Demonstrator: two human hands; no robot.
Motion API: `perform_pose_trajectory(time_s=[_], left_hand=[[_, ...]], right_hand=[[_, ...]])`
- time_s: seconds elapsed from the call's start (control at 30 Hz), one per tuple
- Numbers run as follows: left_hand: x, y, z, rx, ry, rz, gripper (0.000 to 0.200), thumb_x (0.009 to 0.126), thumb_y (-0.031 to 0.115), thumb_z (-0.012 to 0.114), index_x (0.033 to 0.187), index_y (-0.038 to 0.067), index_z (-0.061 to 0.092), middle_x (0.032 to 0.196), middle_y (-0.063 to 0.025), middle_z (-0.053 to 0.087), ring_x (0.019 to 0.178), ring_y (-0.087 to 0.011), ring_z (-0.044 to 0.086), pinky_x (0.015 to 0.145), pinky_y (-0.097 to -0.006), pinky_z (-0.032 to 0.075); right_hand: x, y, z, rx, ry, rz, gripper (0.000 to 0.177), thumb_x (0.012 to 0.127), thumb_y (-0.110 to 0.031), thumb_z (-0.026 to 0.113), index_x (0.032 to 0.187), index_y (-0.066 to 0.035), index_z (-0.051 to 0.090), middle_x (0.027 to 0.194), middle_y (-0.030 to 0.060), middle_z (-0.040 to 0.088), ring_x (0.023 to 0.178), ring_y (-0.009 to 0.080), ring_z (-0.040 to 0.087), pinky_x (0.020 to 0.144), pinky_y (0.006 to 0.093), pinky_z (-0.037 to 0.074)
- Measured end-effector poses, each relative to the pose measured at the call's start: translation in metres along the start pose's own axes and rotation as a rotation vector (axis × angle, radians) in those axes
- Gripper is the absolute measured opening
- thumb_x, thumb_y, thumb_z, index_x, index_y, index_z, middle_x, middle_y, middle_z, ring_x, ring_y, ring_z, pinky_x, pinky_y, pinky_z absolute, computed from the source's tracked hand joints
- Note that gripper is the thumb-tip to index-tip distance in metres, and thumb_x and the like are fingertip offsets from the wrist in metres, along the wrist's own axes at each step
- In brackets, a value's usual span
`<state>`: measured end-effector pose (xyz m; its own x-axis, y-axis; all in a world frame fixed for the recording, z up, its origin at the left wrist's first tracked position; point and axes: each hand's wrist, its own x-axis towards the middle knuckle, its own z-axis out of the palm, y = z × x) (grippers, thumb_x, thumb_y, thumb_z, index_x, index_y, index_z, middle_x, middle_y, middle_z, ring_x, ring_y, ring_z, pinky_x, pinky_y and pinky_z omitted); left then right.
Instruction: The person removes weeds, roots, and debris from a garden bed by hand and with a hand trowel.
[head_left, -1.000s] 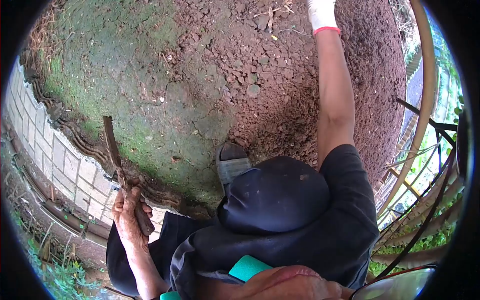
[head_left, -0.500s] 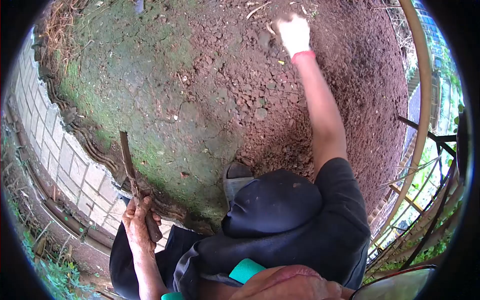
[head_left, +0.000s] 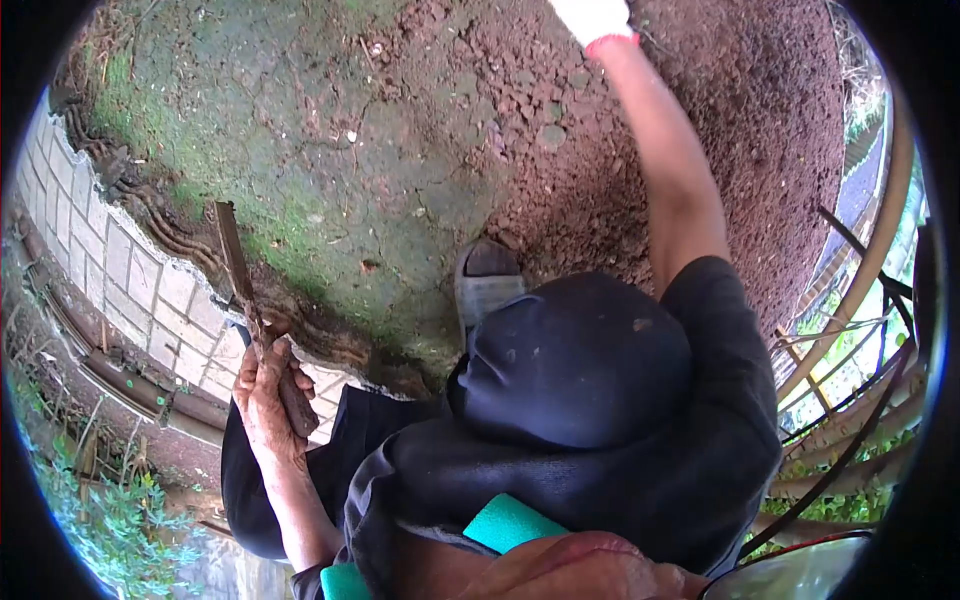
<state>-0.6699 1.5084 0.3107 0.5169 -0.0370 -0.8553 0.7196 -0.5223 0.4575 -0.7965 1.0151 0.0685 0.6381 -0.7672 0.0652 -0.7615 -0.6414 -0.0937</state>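
Crouching at the near edge of the raised bed (head_left: 400, 345), I have its tiled wall (head_left: 150, 300) dropping away to my left and a metal railing (head_left: 860, 270) closing the right side. Between them the ground lies open: mossy crust (head_left: 300, 130) on the left, loose red soil (head_left: 620, 190) on the right. My shoe (head_left: 485, 285) stands on the crust near the edge. My left hand (head_left: 268, 395), bare, is wrapped tight round the handle of a rusty knife (head_left: 237, 270), just outside the edge, with the blade pointing up over the rim. My right arm stretches straight out over the loose soil, well apart from the knife. My right hand (head_left: 592, 15), gloved in white, is cut off by the frame, so I cannot tell whether it is open or closed.
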Motion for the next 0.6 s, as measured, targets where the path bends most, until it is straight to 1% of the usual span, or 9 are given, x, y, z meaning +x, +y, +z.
perform_pose_trajectory(time_s=[0.03, 0.1, 0.13, 0.27, 0.3, 0.33, 0.4, 0.53, 0.6], left_hand=[[0.001, 0.001, 0.000, 0.018, 0.008, 0.001, 0.030, 0.092, 0.019, 0.067, 0.117, 0.003, 0.064, 0.071, 0.0002, 0.057, 0.053, -0.0070, 0.056, 0.047, -0.0199, 0.047], [0.001, 0.005, 0.002, 0.031, 0.003, 0.008, 0.032, 0.092, 0.020, 0.067, 0.118, 0.002, 0.063, 0.071, 0.0008, 0.057, 0.053, -0.0066, 0.056, 0.047, -0.0196, 0.047], [0.000, 0.006, 0.002, 0.036, 0.002, 0.013, 0.032, 0.092, 0.020, 0.067, 0.118, 0.002, 0.063, 0.071, 0.0008, 0.057, 0.053, -0.0065, 0.056, 0.046, -0.0192, 0.047], [0.000, 0.011, 0.006, 0.042, -0.011, 0.046, 0.032, 0.092, 0.020, 0.067, 0.118, 0.002, 0.063, 0.070, 0.0012, 0.058, 0.052, -0.0059, 0.057, 0.046, -0.0181, 0.046], [-0.001, 0.011, 0.006, 0.054, -0.018, 0.046, 0.032, 0.092, 0.020, 0.067, 0.118, 0.002, 0.063, 0.070, 0.0013, 0.058, 0.052, -0.0057, 0.057, 0.045, -0.0178, 0.046], [-0.001, 0.012, 0.006, 0.060, 0.000, 0.034, 0.032, 0.092, 0.021, 0.067, 0.118, 0.002, 0.063, 0.070, 0.0014, 0.058, 0.052, -0.0055, 0.057, 0.045, -0.0178, 0.045], [0.000, 0.011, 0.011, 0.064, 0.013, 0.017, 0.033, 0.092, 0.021, 0.068, 0.118, 0.002, 0.063, 0.071, 0.0015, 0.057, 0.052, -0.0050, 0.056, 0.045, -0.0178, 0.045], [-0.001, 0.017, 0.020, 0.025, -0.040, 0.026, 0.031, 0.093, 0.020, 0.065, 0.118, 0.002, 0.063, 0.069, 0.0017, 0.056, 0.052, -0.0046, 0.054, 0.044, -0.0175, 0.044], [-0.003, 0.023, 0.025, -0.039, -0.081, 0.014, 0.031, 0.094, 0.019, 0.064, 0.120, 0.002, 0.062, 0.069, 0.0012, 0.055, 0.051, -0.0053, 0.054, 0.042, -0.0180, 0.044]], right_hand=[[0.016, -0.004, -0.025, -0.019, -0.152, -0.029, 0.037, 0.085, -0.028, 0.059, 0.115, -0.006, 0.061, 0.107, 0.0279, 0.062, 0.096, 0.0409, 0.064, 0.084, 0.0477, 0.053], [0.020, -0.014, -0.064, 0.027, 0.088, 0.066, 0.042, 0.085, -0.029, 0.059, 0.120, -0.006, 0.060, 0.111, 0.0298, 0.060, 0.098, 0.0424, 0.063, 0.087, 0.0490, 0.052], [0.022, -0.004, -0.059, -0.092, 0.339, -0.048, 0.045, 0.086, -0.031, 0.059, 0.123, -0.005, 0.059, 0.117, 0.0295, 0.059, 0.102, 0.0410, 0.062, 0.088, 0.0493, 0.051], [-0.054, -0.040, -0.069, -0.320, 0.476, -0.435, 0.047, 0.086, -0.034, 0.062, 0.123, -0.005, 0.059, 0.124, 0.0288, 0.056, 0.102, 0.0377, 0.061, 0.089, 0.0505, 0.050], [-0.074, -0.056, -0.073, -0.081, 0.311, -0.545, 0.043, 0.086, -0.029, 0.065, 0.119, -0.002, 0.060, 0.113, 0.0216, 0.063, 0.089, 0.0291, 0.065, 0.081, 0.0457, 0.053], [-0.107, -0.059, -0.050, 0.095, -0.089, -0.465, 0.054, 0.084, -0.049, 0.063, 0.114, -0.004, 0.065, 0.119, 0.0171, 0.062, 0.107, 0.0344, 0.059, 0.096, 0.0530, 0.042], [-0.158, -0.064, -0.023, -0.043, -0.065, -0.434, 0.057, 0.082, -0.051, 0.061, 0.118, -0.006, 0.063, 0.130, 0.0157, 0.050, 0.125, 0.0378, 0.041, 0.106, 0.0640, 0.024], [-0.170, -0.043, -0.037, -0.061, -0.119, -0.325, 0.059, 0.077, -0.045, 0.060, 0.121, -0.005, 0.060, 0.132, 0.0135, 0.050, 0.131, 0.0383, 0.034, 0.108, 0.0683, 0.016], [-0.177, -0.033, -0.044, -0.069, -0.102, -0.299, 0.052, 0.073, -0.039, 0.061, 0.114, -0.007, 0.062, 0.125, 0.0106, 0.051, 0.128, 0.0347, 0.038, 0.105, 0.0629, 0.023]])
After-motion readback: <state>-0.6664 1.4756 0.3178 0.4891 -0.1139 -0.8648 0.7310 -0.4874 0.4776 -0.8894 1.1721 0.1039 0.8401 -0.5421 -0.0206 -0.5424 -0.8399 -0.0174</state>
